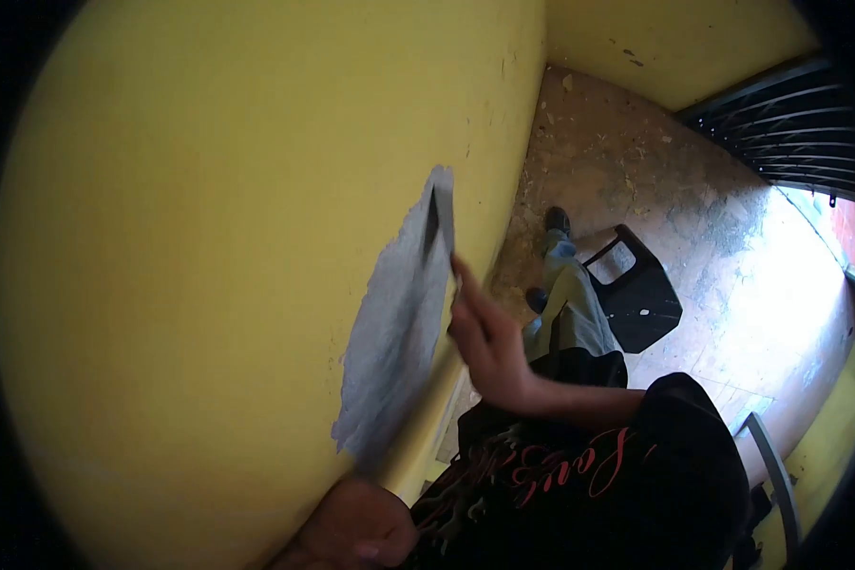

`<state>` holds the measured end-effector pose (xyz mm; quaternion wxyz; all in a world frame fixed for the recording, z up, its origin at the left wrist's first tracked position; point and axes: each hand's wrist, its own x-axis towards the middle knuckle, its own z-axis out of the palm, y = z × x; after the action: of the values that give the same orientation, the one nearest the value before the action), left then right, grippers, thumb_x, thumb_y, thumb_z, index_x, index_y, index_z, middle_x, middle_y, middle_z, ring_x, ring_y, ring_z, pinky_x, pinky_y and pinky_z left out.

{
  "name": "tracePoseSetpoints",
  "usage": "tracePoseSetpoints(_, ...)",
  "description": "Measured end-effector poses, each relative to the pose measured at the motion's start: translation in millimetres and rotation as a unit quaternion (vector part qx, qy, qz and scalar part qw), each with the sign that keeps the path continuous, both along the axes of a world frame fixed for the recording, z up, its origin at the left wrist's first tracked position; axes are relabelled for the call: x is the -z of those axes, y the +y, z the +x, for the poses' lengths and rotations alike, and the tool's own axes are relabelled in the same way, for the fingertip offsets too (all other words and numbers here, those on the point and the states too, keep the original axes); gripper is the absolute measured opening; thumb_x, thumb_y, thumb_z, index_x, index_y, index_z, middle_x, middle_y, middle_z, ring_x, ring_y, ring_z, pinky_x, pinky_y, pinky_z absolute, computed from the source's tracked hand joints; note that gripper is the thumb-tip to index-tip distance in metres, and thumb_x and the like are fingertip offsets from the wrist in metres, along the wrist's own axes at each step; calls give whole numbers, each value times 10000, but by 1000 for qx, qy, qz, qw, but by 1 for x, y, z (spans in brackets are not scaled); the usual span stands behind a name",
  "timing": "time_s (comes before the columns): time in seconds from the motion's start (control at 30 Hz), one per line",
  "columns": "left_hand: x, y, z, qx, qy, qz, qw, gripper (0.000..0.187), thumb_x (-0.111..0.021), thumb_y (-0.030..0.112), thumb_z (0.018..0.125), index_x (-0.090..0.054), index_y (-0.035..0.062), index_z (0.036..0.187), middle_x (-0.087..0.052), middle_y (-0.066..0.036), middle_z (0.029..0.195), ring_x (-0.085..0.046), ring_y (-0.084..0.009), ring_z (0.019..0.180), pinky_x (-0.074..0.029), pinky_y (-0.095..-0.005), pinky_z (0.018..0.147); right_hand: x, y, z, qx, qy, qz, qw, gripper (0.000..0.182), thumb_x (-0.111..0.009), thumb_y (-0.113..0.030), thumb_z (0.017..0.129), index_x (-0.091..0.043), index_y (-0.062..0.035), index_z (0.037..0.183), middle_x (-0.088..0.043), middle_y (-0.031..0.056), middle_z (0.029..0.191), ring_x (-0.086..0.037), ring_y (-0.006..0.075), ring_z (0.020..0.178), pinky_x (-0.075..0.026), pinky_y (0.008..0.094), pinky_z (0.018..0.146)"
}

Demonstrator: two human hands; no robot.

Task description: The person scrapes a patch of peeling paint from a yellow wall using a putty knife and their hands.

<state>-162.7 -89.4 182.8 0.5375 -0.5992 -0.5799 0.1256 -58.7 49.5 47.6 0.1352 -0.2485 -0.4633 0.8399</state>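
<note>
My right hand (492, 350) is closed, its forefinger stretched along a thin, blade-like grey scraper (447, 214) seen nearly edge-on. This blade meets the upper end of a rough-edged grey patch (385, 313) on the yellow wall (209, 237). A dark wedge, perhaps its shadow, lies beside it. Low in the view, my left hand (363, 522) is wrapped round the end of a long dark flat tool (401, 439). Motion smears that tool, and its exact kind does not show. It lies in front of the patch's lower right side.
A black plastic stool or chair (641, 294) stands on the stained floor (627, 142), close to my legs (575, 309). Farther off is a dark barred grille (779, 123). At lower right, a grey bar (777, 484) rises near my shirt (598, 484).
</note>
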Motion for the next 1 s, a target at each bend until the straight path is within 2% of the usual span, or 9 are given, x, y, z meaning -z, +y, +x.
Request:
tracePoseSetpoints(0.2, 10, -13, 7, 43, 30, 15, 999, 355, -334, 144, 975, -412, -89, 1231, -401, -279, 1384, -296, -632, 1267, -255, -753, 1022, 20, -21, 3, 33, 29, 131, 990, 493, -454, -82, 997, -331, -9, 1469, -419, 27, 657, -356, 55, 578, -372, 220, 558)
tracePoseSetpoints(0.33, 2, -12, 17, 65, 54, 21, 996, 332, -326, 122, 981, -407, -100, 1214, -429, -265, 1366, -326, -640, 1245, -282, -769, 1000, 18, -5, -9, 26, -4, 52, 998, 490, -464, -74, 990, -345, -1, 1460, -436, 33, 624, -359, 47, 574, -376, 220, 546)
tracePoseSetpoints(0.5, -8, -3, 23, 91, 87, 23, 992, 310, -317, 100, 987, -403, -111, 1198, -457, -252, 1348, -356, -649, 1223, -310, -785, 977, 10, -1, -8, 21, 18, 57, 998, 495, -459, -89, 996, -339, -31, 1472, -405, -1, 616, -369, 47, 580, -367, 226, 531)
tracePoseSetpoints(0.6, -8, 0, 28, -4, 150, 47, 988, 260, -330, 83, 1001, -388, -110, 1166, -452, -247, 1351, -458, -660, 1106, -404, -771, 903, 7, 1, -6, 8, 19, 86, 996, 503, -460, -86, 995, -321, -13, 1473, -387, -14, 643, -375, 53, 599, -371, 231, 541)
tracePoseSetpoints(0.7, -10, 0, 17, 82, 167, 55, 981, 238, -365, 84, 1000, -392, -85, 1166, -435, -264, 1351, -457, -679, 1079, -417, -775, 879, 6, 46, -25, 35, -7, 38, 999, 504, -433, -58, 990, -304, 8, 1473, -409, 18, 677, -400, 66, 638, -388, 240, 574)
tracePoseSetpoints(0.77, -6, -6, 28, 33, 94, 28, 995, 456, -247, 238, 989, -428, -49, 1294, -377, -198, 1386, -270, -702, 1228, -255, -812, 985, 8, 15, -15, 16, 17, 80, 997, 489, -430, -68, 996, -316, 15, 1465, -407, 14, 678, -395, 66, 636, -384, 238, 574)
tracePoseSetpoints(0.8, -7, -1, 22, 40, 99, 31, 994, 456, -247, 238, 989, -428, -49, 1294, -377, -198, 1386, -270, -702, 1228, -255, -812, 985, 6, -2, -11, 11, 40, 110, 993, 476, -427, -78, 1002, -328, 22, 1457, -405, 10, 678, -390, 66, 635, -380, 235, 575)
tracePoseSetpoints(0.93, -10, 1, 21, 1, 184, 33, 982, 288, -321, 143, 1008, -399, -36, 1219, -417, -204, 1358, -371, -726, 1108, -365, -819, 869, 4, 36, -11, 7, -23, 30, 999, 498, -462, -90, 998, -325, -5, 1469, -444, 14, 684, -389, 64, 627, -383, 257, 570)
tracePoseSetpoints(1.0, -9, 4, 23, -3, 215, 37, 976, 248, -340, 119, 1012, -392, -33, 1200, -426, -205, 1351, -396, -732, 1078, -392, -821, 840, 8, 27, -14, 13, -14, 55, 998, 503, -459, -77, 993, -323, -20, 1474, -450, 17, 668, -384, 58, 612, -373, 250, 551)
